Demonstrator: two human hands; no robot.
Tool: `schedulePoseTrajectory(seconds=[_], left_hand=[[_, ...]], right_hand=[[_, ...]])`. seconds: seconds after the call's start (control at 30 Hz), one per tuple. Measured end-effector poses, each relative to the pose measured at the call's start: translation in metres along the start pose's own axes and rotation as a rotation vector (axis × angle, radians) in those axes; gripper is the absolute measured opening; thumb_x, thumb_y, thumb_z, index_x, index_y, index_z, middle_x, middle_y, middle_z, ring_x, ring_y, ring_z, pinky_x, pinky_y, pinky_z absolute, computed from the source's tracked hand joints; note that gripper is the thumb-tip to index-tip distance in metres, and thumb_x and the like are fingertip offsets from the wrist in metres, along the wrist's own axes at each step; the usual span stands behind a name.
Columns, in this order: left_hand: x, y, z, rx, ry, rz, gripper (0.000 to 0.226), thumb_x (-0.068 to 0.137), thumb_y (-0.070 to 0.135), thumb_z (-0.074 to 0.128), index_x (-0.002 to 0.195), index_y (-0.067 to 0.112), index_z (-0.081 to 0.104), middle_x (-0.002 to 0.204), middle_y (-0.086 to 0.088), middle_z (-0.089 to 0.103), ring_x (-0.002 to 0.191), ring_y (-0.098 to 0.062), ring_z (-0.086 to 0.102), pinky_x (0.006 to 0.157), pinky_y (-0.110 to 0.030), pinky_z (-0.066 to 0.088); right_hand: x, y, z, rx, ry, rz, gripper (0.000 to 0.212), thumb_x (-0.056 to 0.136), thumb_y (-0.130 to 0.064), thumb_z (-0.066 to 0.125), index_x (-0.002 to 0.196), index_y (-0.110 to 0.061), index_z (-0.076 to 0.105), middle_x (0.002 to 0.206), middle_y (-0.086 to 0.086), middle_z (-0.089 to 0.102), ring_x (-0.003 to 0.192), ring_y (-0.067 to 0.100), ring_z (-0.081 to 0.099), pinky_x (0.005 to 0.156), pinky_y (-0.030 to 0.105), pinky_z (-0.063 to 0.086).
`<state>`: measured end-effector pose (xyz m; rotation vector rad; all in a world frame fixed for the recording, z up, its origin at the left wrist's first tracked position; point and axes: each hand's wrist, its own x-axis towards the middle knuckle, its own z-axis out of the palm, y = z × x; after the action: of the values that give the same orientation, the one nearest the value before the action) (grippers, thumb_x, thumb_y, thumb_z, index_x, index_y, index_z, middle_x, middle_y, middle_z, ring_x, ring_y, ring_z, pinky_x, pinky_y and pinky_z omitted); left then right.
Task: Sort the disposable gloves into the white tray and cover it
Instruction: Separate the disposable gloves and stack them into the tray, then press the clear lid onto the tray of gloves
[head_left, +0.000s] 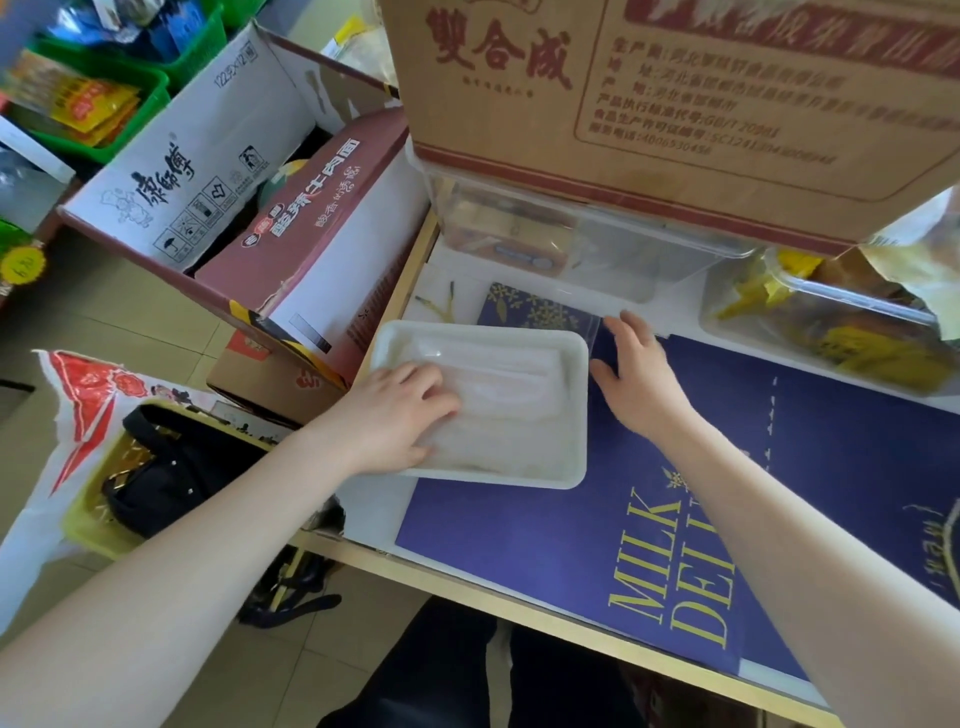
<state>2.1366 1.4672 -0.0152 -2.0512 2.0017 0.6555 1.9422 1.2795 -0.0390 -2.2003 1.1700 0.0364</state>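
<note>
Head view: left hand (400, 410), its grip released, presses flat on thin clear plastic gloves (504, 410) inside the white foam tray (574, 415); right hand (641, 376), released, rests right of the tray on the dark blue printed sheet (831, 467) over the worktop. Advice: flatten the pile evenly below the rim before covering.

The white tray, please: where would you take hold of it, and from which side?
Probably the white tray by its raised right rim, from the right. That edge is bare and the right hand lies open beside it; the left hand presses the gloves inside.

Beige tiled floor (156, 322) lies beside a pale wood-edged bench (415, 260); green crates (150, 98) stand far left.
</note>
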Motion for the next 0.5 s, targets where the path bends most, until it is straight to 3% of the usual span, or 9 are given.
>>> schedulePoseTrajectory(seconds=[0.1, 0.17, 0.23, 0.3, 0.37, 0.5], left_hand=[[-0.003, 0.004, 0.003, -0.064, 0.021, -0.044, 0.05, 0.09, 0.045, 0.038, 0.137, 0.028, 0.034, 0.133, 0.002, 0.029, 0.131, -0.017, 0.023, 0.105, -0.033, 0.02], [-0.006, 0.005, 0.005, -0.091, 0.024, -0.081, 0.069, 0.079, 0.065, 0.016, 0.135, 0.031, 0.036, 0.133, 0.004, 0.03, 0.131, -0.017, 0.023, 0.105, -0.035, 0.022], [-0.006, 0.006, 0.008, -0.109, 0.026, -0.091, 0.081, 0.071, 0.075, 0.009, 0.132, 0.032, 0.039, 0.132, 0.005, 0.032, 0.131, -0.017, 0.024, 0.105, -0.036, 0.023], [-0.005, 0.006, 0.011, -0.097, 0.036, -0.079, 0.068, 0.079, 0.073, 0.028, 0.132, 0.031, 0.04, 0.133, 0.004, 0.033, 0.131, -0.018, 0.023, 0.105, -0.038, 0.023], [-0.003, 0.006, 0.013, -0.065, 0.064, -0.039, 0.059, 0.084, 0.063, 0.045, 0.133, 0.03, 0.041, 0.135, 0.002, 0.033, 0.132, -0.019, 0.023, 0.106, -0.038, 0.024], [-0.005, 0.008, 0.014, -0.085, 0.158, 0.04, 0.057, 0.077, 0.051, 0.063, 0.127, 0.024, 0.054, 0.125, -0.006, 0.046, 0.123, -0.022, 0.031, 0.096, -0.046, 0.039]], right_hand=[[0.018, -0.011, 0.016, 0.091, -0.005, 0.053, 0.037, 0.091, -0.011, 0.048, 0.126, -0.001, 0.043, 0.133, 0.014, 0.042, 0.118, 0.031, 0.042, 0.089, 0.029, 0.035], [0.025, -0.019, 0.019, 0.256, -0.004, 0.149, 0.05, 0.093, -0.016, 0.05, 0.14, -0.009, 0.032, 0.142, 0.008, 0.037, 0.122, 0.025, 0.04, 0.088, 0.025, 0.032], [0.03, -0.024, 0.016, 0.479, 0.042, 0.266, 0.062, 0.092, -0.017, 0.055, 0.145, -0.017, 0.024, 0.143, 0.004, 0.038, 0.121, 0.024, 0.045, 0.089, 0.028, 0.04], [0.035, -0.025, 0.01, 0.682, 0.105, 0.346, 0.063, 0.09, -0.014, 0.06, 0.144, -0.015, 0.027, 0.133, 0.003, 0.047, 0.109, 0.021, 0.052, 0.083, 0.027, 0.046], [0.037, -0.029, 0.002, 0.803, 0.073, 0.348, 0.058, 0.089, -0.009, 0.06, 0.141, -0.009, 0.033, 0.116, 0.003, 0.054, 0.096, 0.014, 0.053, 0.066, 0.014, 0.043], [0.029, -0.036, -0.016, 0.666, 0.029, 0.126, 0.027, 0.084, 0.002, 0.062, 0.11, -0.005, 0.059, 0.083, 0.0, 0.058, 0.066, 0.003, 0.053, 0.056, 0.007, 0.041]])
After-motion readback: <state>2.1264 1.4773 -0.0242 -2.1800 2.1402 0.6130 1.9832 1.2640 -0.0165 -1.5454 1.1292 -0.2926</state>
